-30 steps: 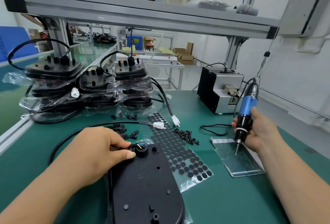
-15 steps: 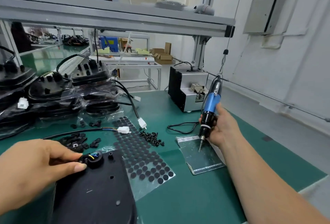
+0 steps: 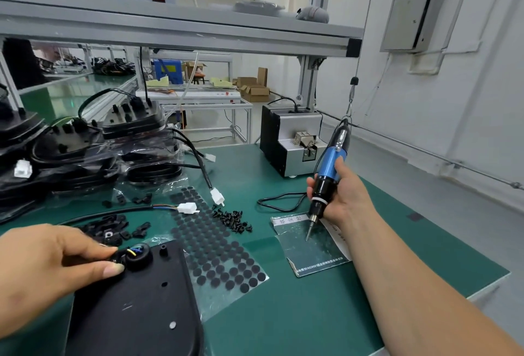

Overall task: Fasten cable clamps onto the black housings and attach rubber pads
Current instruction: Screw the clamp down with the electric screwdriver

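Observation:
A black housing point(image 3: 136, 304) lies flat at the lower left of the green bench. My left hand point(image 3: 56, 265) pinches a small black cable clamp against the round cable grommet point(image 3: 139, 256) at its top, where coloured wires enter. My right hand point(image 3: 340, 194) grips a blue and black electric screwdriver point(image 3: 326, 177), held upright with its bit just above a plastic-sleeved card point(image 3: 309, 245). A clear sheet of round black rubber pads point(image 3: 215, 242) lies between housing and card. Loose black clamps point(image 3: 113, 228) and a pile of small black screws point(image 3: 232, 219) sit behind.
Bagged black housings point(image 3: 85, 151) with cables are stacked at the back left. A screw feeder box point(image 3: 286, 140) stands at the back right with its cord point(image 3: 278, 202) looping on the mat. White connectors point(image 3: 217, 195) lie mid-bench. The bench edge point(image 3: 482, 284) runs along the right.
The view has swung slightly further right. My left hand stays pinching at the grommet and my right hand keeps the screwdriver upright over the card; nothing was picked up or let go.

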Demonstrator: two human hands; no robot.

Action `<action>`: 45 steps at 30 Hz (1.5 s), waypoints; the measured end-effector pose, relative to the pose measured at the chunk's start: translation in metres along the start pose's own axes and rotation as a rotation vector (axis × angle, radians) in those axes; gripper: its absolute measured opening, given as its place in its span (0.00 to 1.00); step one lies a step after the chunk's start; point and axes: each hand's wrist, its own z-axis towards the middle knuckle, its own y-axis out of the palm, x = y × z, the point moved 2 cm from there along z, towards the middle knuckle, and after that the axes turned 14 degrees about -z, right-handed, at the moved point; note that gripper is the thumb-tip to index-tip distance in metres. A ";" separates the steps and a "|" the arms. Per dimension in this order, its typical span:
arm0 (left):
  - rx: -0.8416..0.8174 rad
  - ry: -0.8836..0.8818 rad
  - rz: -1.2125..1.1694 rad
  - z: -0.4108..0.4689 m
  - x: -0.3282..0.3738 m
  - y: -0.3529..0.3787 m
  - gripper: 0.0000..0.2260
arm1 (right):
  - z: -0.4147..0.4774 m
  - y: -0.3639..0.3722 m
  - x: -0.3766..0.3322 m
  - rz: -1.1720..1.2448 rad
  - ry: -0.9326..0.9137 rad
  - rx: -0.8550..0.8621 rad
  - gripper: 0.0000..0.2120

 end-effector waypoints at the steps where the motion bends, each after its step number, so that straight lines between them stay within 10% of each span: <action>1: 0.002 -0.003 0.014 -0.001 0.004 0.000 0.16 | 0.000 -0.001 0.000 0.016 0.005 -0.010 0.22; 18: 0.034 -0.022 -0.070 -0.015 0.059 -0.006 0.12 | -0.052 0.061 -0.009 0.094 -0.068 -0.387 0.08; 38: 0.037 0.012 0.000 -0.017 0.073 -0.002 0.08 | -0.096 0.180 0.040 0.005 -0.148 -0.910 0.21; 45: 0.039 0.001 0.009 -0.017 0.075 -0.001 0.09 | -0.104 0.206 0.032 0.096 -0.035 -0.854 0.23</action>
